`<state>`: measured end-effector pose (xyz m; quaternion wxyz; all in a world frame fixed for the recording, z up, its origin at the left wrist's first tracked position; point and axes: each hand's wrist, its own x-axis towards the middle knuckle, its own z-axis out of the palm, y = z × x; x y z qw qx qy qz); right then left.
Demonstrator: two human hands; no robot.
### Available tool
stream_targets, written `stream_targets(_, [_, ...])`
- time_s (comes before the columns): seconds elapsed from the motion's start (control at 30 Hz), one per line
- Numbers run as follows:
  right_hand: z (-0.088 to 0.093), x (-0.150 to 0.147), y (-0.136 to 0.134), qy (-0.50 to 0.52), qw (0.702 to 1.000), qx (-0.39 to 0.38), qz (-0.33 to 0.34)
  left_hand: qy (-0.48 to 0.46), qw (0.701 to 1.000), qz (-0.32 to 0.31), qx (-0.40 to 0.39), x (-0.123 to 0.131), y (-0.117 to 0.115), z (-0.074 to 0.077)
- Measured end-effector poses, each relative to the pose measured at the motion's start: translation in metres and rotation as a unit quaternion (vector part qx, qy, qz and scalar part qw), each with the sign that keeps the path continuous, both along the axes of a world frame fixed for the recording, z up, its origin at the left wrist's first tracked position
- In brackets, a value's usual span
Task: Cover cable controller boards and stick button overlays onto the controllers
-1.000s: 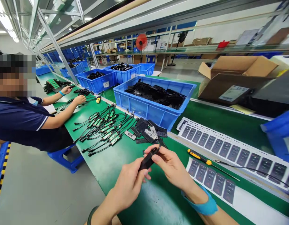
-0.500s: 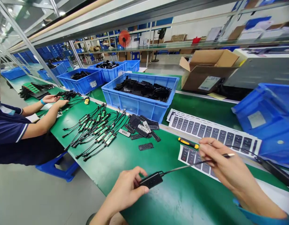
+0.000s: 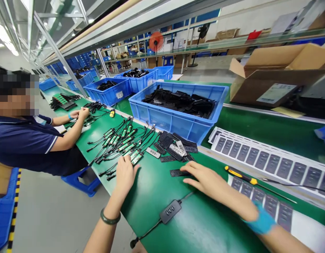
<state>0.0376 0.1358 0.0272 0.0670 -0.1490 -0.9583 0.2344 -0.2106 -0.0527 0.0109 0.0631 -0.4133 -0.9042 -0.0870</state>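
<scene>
Seen from the head camera, the person's left hand [image 3: 125, 178] lies on the green-topped desk [image 3: 207, 225], fingers [image 3: 122, 165] spread and clamped on nothing, just beside the ends of a bundle of wired green LED strips [image 3: 120, 142]. A jade bangle [image 3: 110, 217] circles that wrist. The right hand [image 3: 211, 182] is open too, its fingers [image 3: 195, 169] extended and gripping nothing, right at the end of a flat black plate [image 3: 179, 173]. A blue wrist strap [image 3: 262, 219] sits on that wrist.

Between and below the hands, a black three-button control box [image 3: 170, 211] lies on open green surface, its cable [image 3: 149, 230] running toward the desk's near edge. More black plates [image 3: 167, 147] lie in a loose pile; their small white labels are too small to read.

Sheets of printed dark labels [image 3: 265, 161] and a yellow-handled screwdriver [image 3: 241, 176] lie to the right. Beyond stand a blue crate of black parts [image 3: 178, 126] and an open cardboard carton [image 3: 270, 80], whose white label can't be read. To the left, a co-worker [image 3: 28, 140] in a navy polo handles wiring, and a red fan [image 3: 156, 41] stands far off.
</scene>
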Motion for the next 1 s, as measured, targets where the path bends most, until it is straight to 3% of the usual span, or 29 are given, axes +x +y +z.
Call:
stream_targets(0.13, [-0.028,-0.031,-0.007,0.015,0.994,0.099,0.036,0.008,1.000,-0.012,-0.004,-0.009,0.005,-0.010])
stream_targets(0.23, [-0.033,-0.033,-0.006,0.073,0.992,0.090,0.040,0.006,1.000,-0.022,0.005,-0.004,-0.001,-0.010])
stream_targets(0.3, [-0.029,-0.031,-0.008,0.131,0.991,0.033,-0.001,-0.004,1.000,-0.022,0.019,-0.001,-0.005,-0.009])
stream_targets(0.4, [-0.015,-0.031,-0.017,0.178,0.973,-0.118,-0.085,-0.037,0.998,-0.018,0.057,0.006,-0.011,-0.004])
stream_targets(0.5, [0.001,-0.034,-0.032,0.207,0.928,-0.283,-0.128,-0.096,0.990,-0.007,0.104,0.020,-0.019,0.002])
stream_targets(0.6, [0.014,-0.037,-0.045,0.227,0.878,-0.395,-0.146,-0.200,0.969,-0.025,0.145,0.040,-0.023,0.008])
stream_targets(0.67, [0.019,-0.038,-0.051,0.234,0.857,-0.434,-0.151,-0.376,0.905,-0.045,0.194,0.053,-0.022,0.012])
stream_targets(0.77, [0.020,-0.038,-0.058,0.248,0.831,-0.474,-0.151,-0.647,0.718,-0.074,0.246,0.070,-0.017,0.018])
stream_targets(0.83, [0.019,-0.036,-0.061,0.251,0.816,-0.499,-0.152,-0.730,0.629,-0.088,0.253,0.080,-0.015,0.021])
stream_targets(0.93, [0.016,-0.032,-0.063,0.238,0.803,-0.526,-0.145,-0.780,0.565,-0.096,0.251,0.093,-0.015,0.026])
stream_targets(1.0, [0.015,-0.030,-0.065,0.228,0.802,-0.534,-0.140,-0.779,0.569,-0.113,0.239,0.099,-0.015,0.029])
